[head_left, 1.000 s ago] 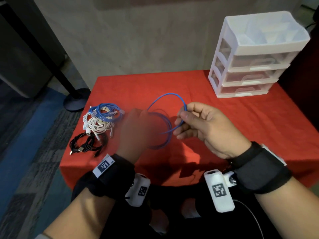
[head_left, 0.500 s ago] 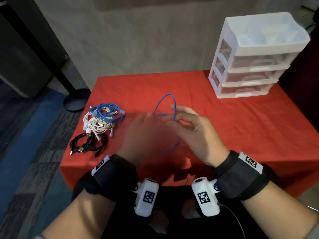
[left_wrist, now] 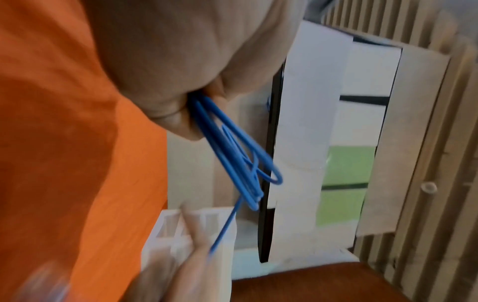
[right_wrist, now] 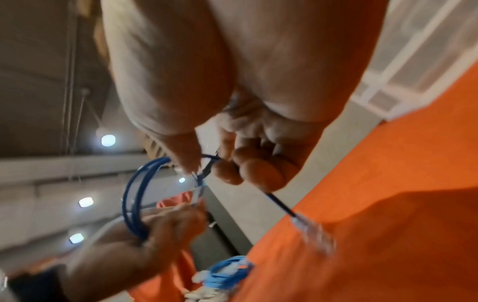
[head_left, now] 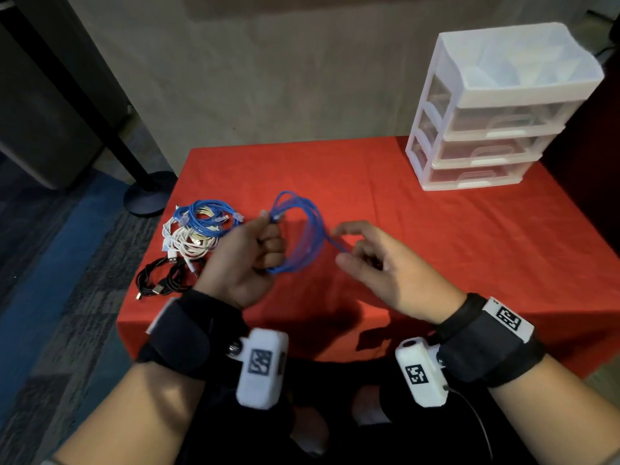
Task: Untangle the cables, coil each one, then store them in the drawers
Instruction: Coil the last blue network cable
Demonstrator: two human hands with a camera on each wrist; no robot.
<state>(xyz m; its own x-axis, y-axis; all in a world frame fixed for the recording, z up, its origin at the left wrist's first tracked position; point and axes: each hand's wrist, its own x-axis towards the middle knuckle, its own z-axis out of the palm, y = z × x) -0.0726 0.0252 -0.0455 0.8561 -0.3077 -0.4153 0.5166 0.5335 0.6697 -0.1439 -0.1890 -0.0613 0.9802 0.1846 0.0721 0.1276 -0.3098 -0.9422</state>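
Upright, left hand [head_left: 248,260] grips blue cable [head_left: 302,229] coil; right hand [head_left: 379,263] pinches its tail.

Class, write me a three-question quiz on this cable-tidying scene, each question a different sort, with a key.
1. True or false: the left hand grips the blue coil.
2. Which drawers of the drawer unit are open? A) top B) all C) none
3. Fill in: the right hand's fingers pinch the cable's loose ____.

Key: 1 true. 2 C. 3 end, whose clear plug trails free over the red tablecloth.
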